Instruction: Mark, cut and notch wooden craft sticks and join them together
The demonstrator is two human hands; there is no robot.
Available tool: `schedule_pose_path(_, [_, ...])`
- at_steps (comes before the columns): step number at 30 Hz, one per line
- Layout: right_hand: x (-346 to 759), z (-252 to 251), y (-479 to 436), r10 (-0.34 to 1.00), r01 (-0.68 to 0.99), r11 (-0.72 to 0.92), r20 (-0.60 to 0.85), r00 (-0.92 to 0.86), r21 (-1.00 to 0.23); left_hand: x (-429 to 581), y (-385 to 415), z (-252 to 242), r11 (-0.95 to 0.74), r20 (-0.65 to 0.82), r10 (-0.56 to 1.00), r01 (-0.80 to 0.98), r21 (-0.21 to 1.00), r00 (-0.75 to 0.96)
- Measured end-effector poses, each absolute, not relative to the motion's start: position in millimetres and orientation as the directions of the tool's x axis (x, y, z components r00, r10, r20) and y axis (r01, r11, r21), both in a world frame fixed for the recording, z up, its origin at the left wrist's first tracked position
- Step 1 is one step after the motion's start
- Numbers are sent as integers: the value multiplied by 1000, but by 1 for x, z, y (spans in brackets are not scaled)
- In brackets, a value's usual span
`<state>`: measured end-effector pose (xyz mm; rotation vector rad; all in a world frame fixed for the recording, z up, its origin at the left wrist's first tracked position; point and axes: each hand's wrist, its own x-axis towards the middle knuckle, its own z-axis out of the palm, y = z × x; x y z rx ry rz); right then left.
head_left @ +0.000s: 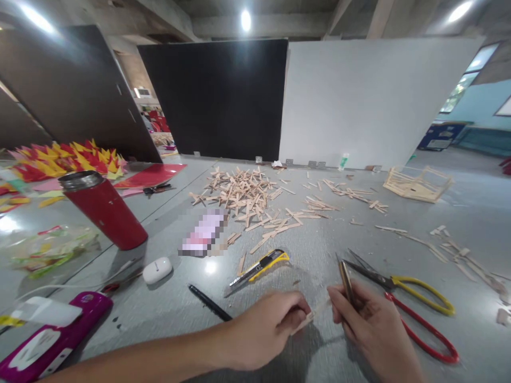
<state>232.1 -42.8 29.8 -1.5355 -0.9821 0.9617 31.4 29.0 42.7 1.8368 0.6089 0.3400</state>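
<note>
Fingers closed, my left hand [267, 330] pinches a thin pale wooden strip [316, 314] near the table's front. The strip's other end reaches the fingertips of my right hand [369, 330]. That hand is wrapped round a slim, pointed metal tool [345, 281], held upright; its exact kind I cannot make out. Just right of it lie scissors [393, 282] with one yellow and one red handle, blades apart. Beyond my left hand rests a yellow-and-black utility knife [261, 266] with its blade out. A black pen [208, 301] lies partly behind my left forearm.
Wooden sticks [243, 194] lie heaped mid-table, others scattered rightward near a small stick frame [419, 186]. Leftward are a blurred-out phone [203, 233], a tilted red flask [106, 213], a white earbud case [157, 270], a purple power strip [56, 335] and folded paper pieces [67, 159]. Upright boards [223, 101] stand behind.
</note>
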Motion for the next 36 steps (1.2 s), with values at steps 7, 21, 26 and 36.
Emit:
schedule_pose_path(7, [233,19,-54,931,253,-48,48,361,-966,37,26,34,124,-212,583,172,977,784])
schedule_pose_path(21, [238,25,-51,873,676,367,488,-14,-639,31,28,31,-197,46,703,132,971,710])
schedule_pose_path(26, [235,28,-50,865,701,386,499,-49,-600,33,30,27,-234,87,723,125,964,685])
schedule_pose_path(36, [241,18,-51,897,744,361,429,-110,-563,34,28,28,-273,49,761,250,929,647])
